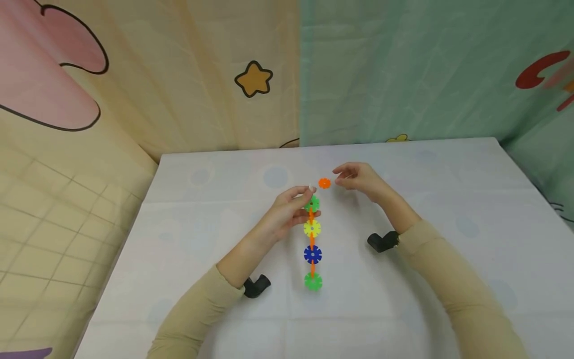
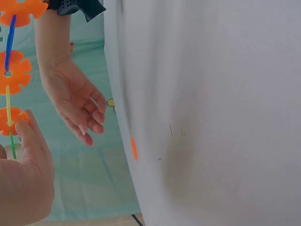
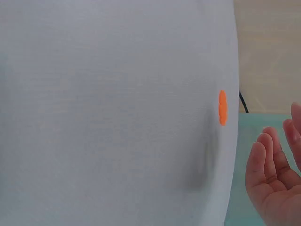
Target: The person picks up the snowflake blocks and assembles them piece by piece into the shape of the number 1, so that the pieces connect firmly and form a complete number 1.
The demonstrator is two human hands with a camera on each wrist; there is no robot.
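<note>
My left hand point(image 1: 287, 209) pinches the upper end of a chain of notched plastic discs, by its top green disc point(image 1: 315, 203). Down from there the chain runs through a yellow disc point(image 1: 312, 228) and a blue disc point(image 1: 313, 255) to a lower green disc point(image 1: 313, 282), with orange discs point(image 2: 18, 73) slotted crosswise between them. A loose orange disc point(image 1: 325, 183) lies flat on the table just beyond the chain's upper end. To the right of it, my right hand point(image 1: 363, 182) hovers with relaxed, slightly bent fingers and holds nothing.
A white cloth with faint spots covers the table point(image 1: 215, 179). Its far edge meets a yellow and green printed curtain point(image 1: 385, 75). Black wrist-worn devices point(image 1: 256, 286) stick out by both sleeves.
</note>
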